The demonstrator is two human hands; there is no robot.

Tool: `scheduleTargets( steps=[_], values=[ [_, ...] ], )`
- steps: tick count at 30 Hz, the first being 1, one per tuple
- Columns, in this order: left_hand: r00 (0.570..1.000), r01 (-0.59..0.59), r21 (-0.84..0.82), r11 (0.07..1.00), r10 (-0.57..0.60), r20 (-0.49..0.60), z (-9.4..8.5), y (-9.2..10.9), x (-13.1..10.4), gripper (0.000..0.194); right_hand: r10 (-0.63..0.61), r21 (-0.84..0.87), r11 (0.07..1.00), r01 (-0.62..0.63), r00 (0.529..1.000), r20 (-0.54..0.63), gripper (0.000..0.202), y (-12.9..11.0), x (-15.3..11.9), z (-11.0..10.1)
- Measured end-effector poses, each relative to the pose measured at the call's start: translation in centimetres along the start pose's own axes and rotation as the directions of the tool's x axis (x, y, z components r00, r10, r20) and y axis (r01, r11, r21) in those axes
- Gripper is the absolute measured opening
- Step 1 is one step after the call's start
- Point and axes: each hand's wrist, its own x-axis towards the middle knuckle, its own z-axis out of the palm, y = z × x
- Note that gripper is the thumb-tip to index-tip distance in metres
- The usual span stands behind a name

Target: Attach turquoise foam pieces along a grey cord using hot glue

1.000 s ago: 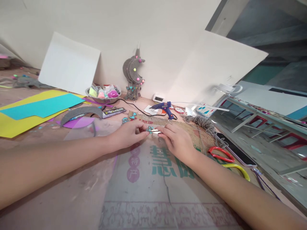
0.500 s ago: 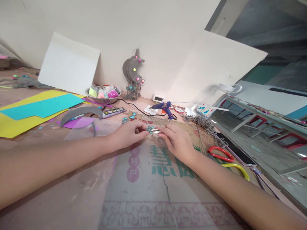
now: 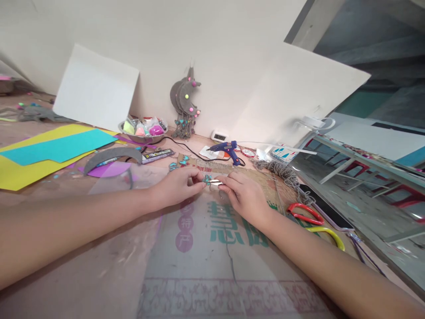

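Observation:
Near the middle of the view, my left hand pinches a small teal piece between thumb and fingers. My right hand is closed on a small silvery metal tool, whose tip touches or lies over the teal piece. Its exact kind is too small to tell. Both hands are just above a clear plastic sheet over printed cardboard. Beyond the hands lie more small teal pieces and a blue glue gun.
Scissors with red and yellow handles, a phone and grey yarn lie at the right. A bowl, a white board and coloured sheets are at the left. A crescent ornament hangs behind.
The teal piece and the metal tool have tilted slightly between my fingers. Both hands stay in nearly the same place.

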Motion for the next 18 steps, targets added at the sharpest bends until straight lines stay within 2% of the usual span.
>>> scheduleTargets(
  steps=[18],
  values=[
    [1.0,-0.002,-0.018,1.0,0.002,-0.005,-0.02,-0.02,0.13,0.018,0.004,0.018,1.0,-0.003,1.0,-0.025,0.031,-0.11,-0.02,0.03]
  ],
)
